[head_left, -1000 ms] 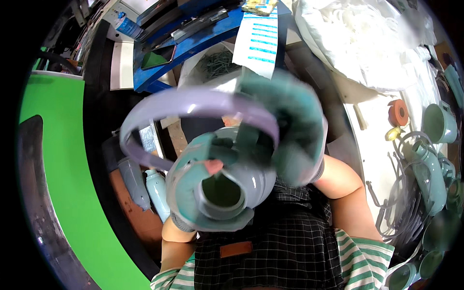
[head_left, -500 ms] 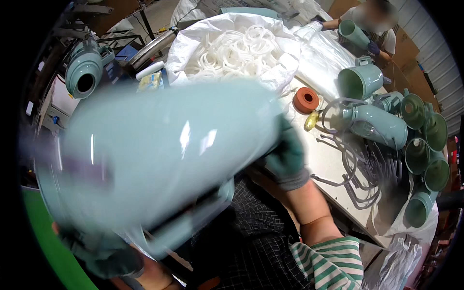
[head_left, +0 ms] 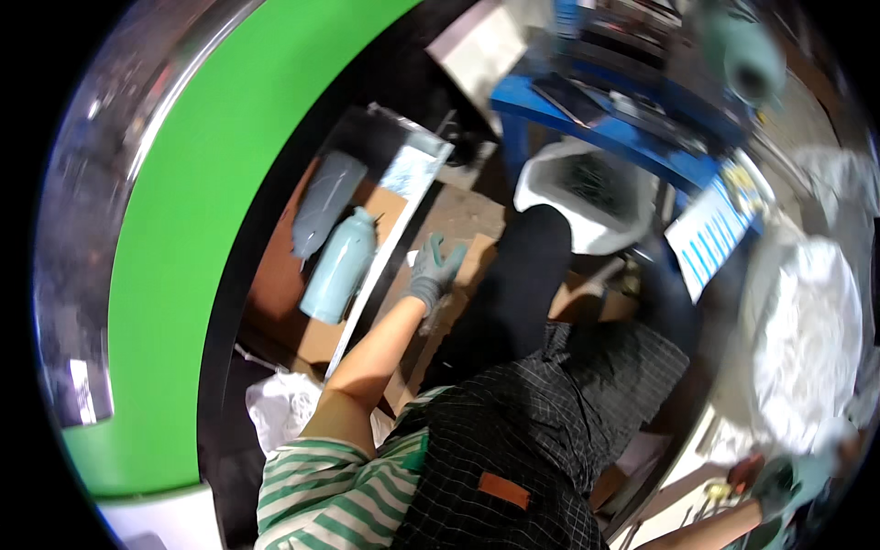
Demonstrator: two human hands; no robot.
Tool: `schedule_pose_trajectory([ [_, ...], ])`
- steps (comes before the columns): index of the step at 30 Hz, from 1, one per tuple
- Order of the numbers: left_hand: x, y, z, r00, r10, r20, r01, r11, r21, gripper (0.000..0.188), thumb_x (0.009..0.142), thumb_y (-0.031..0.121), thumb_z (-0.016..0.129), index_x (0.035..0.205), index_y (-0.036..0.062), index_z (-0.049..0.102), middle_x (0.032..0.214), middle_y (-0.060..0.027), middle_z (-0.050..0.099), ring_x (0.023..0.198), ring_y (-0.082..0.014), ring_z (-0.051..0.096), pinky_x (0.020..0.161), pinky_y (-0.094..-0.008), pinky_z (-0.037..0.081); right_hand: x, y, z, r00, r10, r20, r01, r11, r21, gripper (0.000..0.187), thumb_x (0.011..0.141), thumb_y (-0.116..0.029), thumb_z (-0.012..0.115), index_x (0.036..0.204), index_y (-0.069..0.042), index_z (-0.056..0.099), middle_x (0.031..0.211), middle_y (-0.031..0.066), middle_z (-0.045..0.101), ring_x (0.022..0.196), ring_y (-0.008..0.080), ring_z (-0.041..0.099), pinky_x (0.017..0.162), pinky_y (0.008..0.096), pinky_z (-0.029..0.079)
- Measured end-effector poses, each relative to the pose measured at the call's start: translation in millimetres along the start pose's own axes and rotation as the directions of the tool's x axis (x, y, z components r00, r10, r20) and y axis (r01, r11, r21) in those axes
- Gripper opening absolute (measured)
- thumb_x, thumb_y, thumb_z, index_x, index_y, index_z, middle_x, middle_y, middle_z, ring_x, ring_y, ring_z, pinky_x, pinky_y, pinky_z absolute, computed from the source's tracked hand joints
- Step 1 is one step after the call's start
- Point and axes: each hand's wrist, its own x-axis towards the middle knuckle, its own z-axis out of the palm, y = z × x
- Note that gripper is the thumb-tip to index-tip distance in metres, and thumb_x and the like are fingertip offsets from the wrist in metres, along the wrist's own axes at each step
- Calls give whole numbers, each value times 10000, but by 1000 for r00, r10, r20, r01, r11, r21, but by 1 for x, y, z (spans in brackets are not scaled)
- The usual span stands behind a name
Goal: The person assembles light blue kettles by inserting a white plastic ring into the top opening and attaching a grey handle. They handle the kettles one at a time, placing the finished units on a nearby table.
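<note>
My left hand, in a grey-green glove, is stretched forward with its fingers apart and nothing in them. It is just right of an open box in which a pale green bottle-shaped jug body lies beside a dark grey one. At the lower right rim my gloved right hand is closed against another pale green jug body; blur and the picture's edge hide most of that one.
A white bucket stands beyond my leg, next to a blue bench. The white sack of rings is at right, above the table edge. A broad green surface curves along the left.
My view has swung left and down. The large pale green jug body is no longer between my two hands. My left hand has let go and opened near the box; my right is far right.
</note>
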Motion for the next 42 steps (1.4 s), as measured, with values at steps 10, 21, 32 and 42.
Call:
schedule_pose_trajectory([
  [10,-62,-309,-117,-176,-569,-803,948,121,-294,1157,508,880,796,1310,114,465,1264,-125,604,1154,-311,635,961,-441,493,-247,-158,18,863,-453,223,298,813,500,334,1020,-119,703,1277,87,650,1248,202,703,1104,257,660,1000,352,553],
  [21,-13,-178,-119,648,-634,-422,188,671,-718,710,775,279,945,1242,-151,626,1144,-184,720,1010,-290,681,871,-432,577,-381,-306,30,354,-437,827,-364,750,552,345,1010,-60,622,1336,49,605,1299,147,650,1132,193,650,1018,326,513],
  [32,-163,70,-83,757,642,121,-527,709,-469,702,881,278,824,1451,19,505,1397,-188,575,1261,-336,590,1045,-473,506,-295,-290,45,239,-326,915,-955,92,282,794,1035,-628,495,1581,-61,401,1549,166,509,1373,339,548,1147,516,471],
  [42,-124,217,-90,530,848,-16,-784,483,-390,903,839,387,813,1509,-51,394,1475,-269,481,1345,-449,500,1119,-551,431,-329,-289,5,183,-692,698,-94,694,713,917,602,-353,981,1398,-95,605,1415,183,580,1332,384,558,1112,513,462],
])
